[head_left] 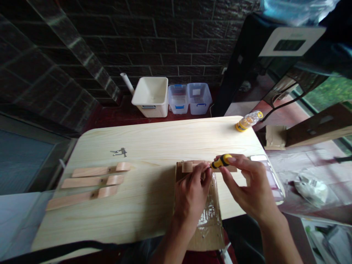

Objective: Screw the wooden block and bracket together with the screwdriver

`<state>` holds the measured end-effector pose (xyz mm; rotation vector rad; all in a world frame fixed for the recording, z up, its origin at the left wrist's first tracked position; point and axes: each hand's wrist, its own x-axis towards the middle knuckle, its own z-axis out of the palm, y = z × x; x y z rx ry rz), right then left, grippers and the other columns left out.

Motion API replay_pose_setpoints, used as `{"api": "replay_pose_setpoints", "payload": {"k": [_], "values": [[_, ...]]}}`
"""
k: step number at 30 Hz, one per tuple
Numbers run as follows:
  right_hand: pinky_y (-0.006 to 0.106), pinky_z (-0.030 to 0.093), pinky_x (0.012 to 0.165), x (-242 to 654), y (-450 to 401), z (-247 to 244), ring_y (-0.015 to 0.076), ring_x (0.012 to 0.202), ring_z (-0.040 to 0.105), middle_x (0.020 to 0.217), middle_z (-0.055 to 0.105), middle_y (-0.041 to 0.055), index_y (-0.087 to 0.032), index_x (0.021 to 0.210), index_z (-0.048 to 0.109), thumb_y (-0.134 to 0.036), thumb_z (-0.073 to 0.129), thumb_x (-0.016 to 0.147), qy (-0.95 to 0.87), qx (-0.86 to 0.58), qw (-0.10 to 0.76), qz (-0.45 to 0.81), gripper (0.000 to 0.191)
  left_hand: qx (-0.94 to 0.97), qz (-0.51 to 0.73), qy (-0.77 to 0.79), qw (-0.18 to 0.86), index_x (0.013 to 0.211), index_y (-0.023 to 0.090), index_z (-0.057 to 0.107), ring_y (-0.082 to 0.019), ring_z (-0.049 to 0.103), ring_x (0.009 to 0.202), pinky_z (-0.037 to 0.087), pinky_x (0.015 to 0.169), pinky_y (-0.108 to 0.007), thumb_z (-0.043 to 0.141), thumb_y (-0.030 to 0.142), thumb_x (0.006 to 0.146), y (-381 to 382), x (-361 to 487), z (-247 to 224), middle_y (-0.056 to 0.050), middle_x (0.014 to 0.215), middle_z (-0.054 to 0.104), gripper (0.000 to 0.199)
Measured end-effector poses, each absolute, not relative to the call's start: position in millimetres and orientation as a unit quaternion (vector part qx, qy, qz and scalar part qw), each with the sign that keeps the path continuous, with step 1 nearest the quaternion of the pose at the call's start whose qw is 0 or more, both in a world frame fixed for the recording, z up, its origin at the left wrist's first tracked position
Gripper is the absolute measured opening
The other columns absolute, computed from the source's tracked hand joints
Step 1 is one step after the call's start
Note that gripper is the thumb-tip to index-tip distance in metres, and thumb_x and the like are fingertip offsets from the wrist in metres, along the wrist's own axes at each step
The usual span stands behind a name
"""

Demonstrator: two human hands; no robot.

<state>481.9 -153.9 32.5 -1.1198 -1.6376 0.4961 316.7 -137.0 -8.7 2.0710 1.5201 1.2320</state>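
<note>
My right hand (247, 176) grips a yellow and black screwdriver (222, 161) between thumb and fingers, its tip pointing left. Close to that tip, the fingers of my left hand (194, 187) are pinched together on something too small to make out. Under both hands lies a wooden piece (187, 167) with a rounded block at its left end, resting on a cardboard box (206, 238) wrapped in clear tape. Three similar wooden pieces (92, 181) lie side by side at the table's left. Several screws (121, 151) are loose behind them.
The light wooden table (154, 139) has a clear bottle with yellow ends (249, 121) at its back right corner and a phone (268, 176) at its right edge. Beyond the table stand a white bin (152, 97) and two clear boxes (178, 99).
</note>
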Motion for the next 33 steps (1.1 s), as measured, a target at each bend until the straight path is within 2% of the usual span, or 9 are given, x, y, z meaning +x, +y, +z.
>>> {"api": "replay_pose_setpoints", "payload": {"k": [4, 9, 18, 23, 25, 30, 33], "values": [[0.039, 0.068, 0.095, 481.2, -152.8, 33.6, 0.0216, 0.12, 0.076, 0.126, 0.075, 0.0068, -0.03, 0.137, 0.057, -0.003, 0.072, 0.095, -0.683, -0.469, 0.521, 0.205, 0.052, 0.721, 0.43, 0.525, 0.141, 0.113, 0.023, 0.075, -0.016, 0.083, 0.07, 0.066, 0.069, -0.025, 0.071, 0.023, 0.101, -137.1, 316.0, -8.5, -0.001, 0.097, 0.088, 0.013], [0.045, 0.067, 0.102, 480.2, -154.7, 37.1, 0.0255, 0.128, 0.074, 0.139, 0.071, 0.0104, -0.03, 0.139, 0.055, -0.003, 0.071, 0.095, -0.676, -0.473, 0.52, 0.22, 0.055, 0.717, 0.432, 0.528, 0.147, 0.114, 0.023, 0.076, -0.016, 0.082, 0.068, 0.066, 0.068, -0.024, 0.072, 0.023, 0.1, -137.7, 316.1, -9.7, -0.001, 0.099, 0.088, 0.015], [0.033, 0.069, 0.093, 480.2, -152.7, 32.9, 0.0188, 0.119, 0.076, 0.126, 0.076, 0.005, -0.031, 0.138, 0.057, -0.002, 0.072, 0.095, -0.677, -0.477, 0.524, 0.199, 0.053, 0.717, 0.434, 0.529, 0.137, 0.112, 0.023, 0.076, -0.016, 0.082, 0.068, 0.066, 0.07, -0.025, 0.072, 0.024, 0.1, -137.2, 316.7, -10.5, -0.001, 0.095, 0.088, 0.013], [0.045, 0.067, 0.1, 478.6, -155.0, 35.9, 0.0234, 0.122, 0.075, 0.133, 0.073, 0.0088, -0.031, 0.137, 0.056, -0.004, 0.07, 0.096, -0.677, -0.485, 0.508, 0.219, 0.051, 0.717, 0.43, 0.529, 0.143, 0.113, 0.024, 0.076, -0.016, 0.081, 0.068, 0.065, 0.068, -0.025, 0.072, 0.024, 0.1, -137.1, 315.9, -9.5, -0.001, 0.097, 0.088, 0.014], [0.046, 0.067, 0.099, 478.6, -155.9, 36.4, 0.024, 0.122, 0.075, 0.134, 0.073, 0.0095, -0.031, 0.136, 0.056, -0.004, 0.07, 0.097, -0.68, -0.484, 0.505, 0.22, 0.05, 0.718, 0.426, 0.53, 0.15, 0.113, 0.024, 0.076, -0.015, 0.08, 0.066, 0.064, 0.067, -0.024, 0.071, 0.023, 0.1, -137.0, 316.0, -9.0, 0.0, 0.096, 0.087, 0.013], [0.04, 0.069, 0.092, 480.2, -154.0, 35.6, 0.0228, 0.118, 0.076, 0.125, 0.076, 0.0069, -0.031, 0.136, 0.057, -0.005, 0.072, 0.096, -0.681, -0.484, 0.514, 0.194, 0.05, 0.72, 0.421, 0.534, 0.142, 0.112, 0.025, 0.076, -0.016, 0.082, 0.071, 0.065, 0.07, -0.026, 0.071, 0.025, 0.101, -136.7, 316.7, -9.5, 0.0, 0.098, 0.088, 0.012], [0.036, 0.068, 0.091, 480.5, -153.0, 37.1, 0.0207, 0.117, 0.076, 0.124, 0.075, 0.0056, -0.032, 0.138, 0.057, -0.004, 0.073, 0.095, -0.679, -0.481, 0.518, 0.196, 0.054, 0.716, 0.426, 0.535, 0.137, 0.111, 0.024, 0.076, -0.016, 0.081, 0.067, 0.065, 0.068, -0.026, 0.072, 0.025, 0.101, -136.7, 316.9, -9.9, 0.0, 0.095, 0.087, 0.012]]}}
